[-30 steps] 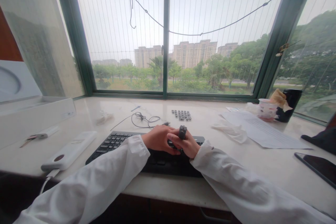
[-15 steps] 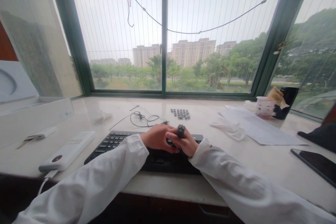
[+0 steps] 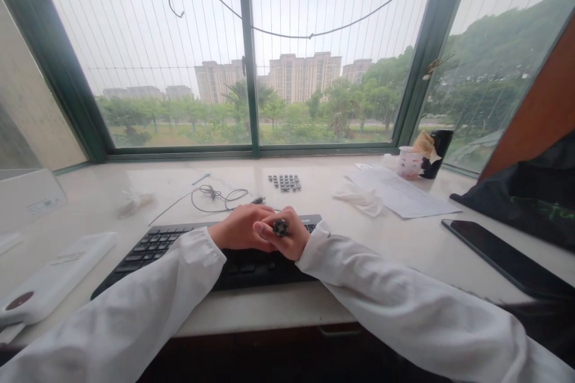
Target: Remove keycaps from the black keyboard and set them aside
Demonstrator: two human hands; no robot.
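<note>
A black keyboard (image 3: 251,269) lies along the front edge of the white sill, with keys visible at its left end. Over its middle, my right hand (image 3: 291,233) is closed around a dark, round tool handle (image 3: 281,227); its notched end points up towards me, and its lower end is hidden. My left hand (image 3: 240,226) is beside and partly under the right, fingers curled in. What those fingers grip, if anything, is covered. Behind the hands several loose keycaps (image 3: 285,182) stand in rows.
A coiled black cable (image 3: 213,192) lies behind the keyboard. On the left are a white power bank (image 3: 67,269) and a crumpled wrapper (image 3: 135,202). On the right are a tissue (image 3: 359,200), a paper sheet (image 3: 404,194), a cup (image 3: 409,163), a phone (image 3: 503,257) and a black bag (image 3: 530,191).
The view has turned right, so everything sits further left in it. The tool handle now shows its end more squarely. Both hands stay together over the keyboard.
</note>
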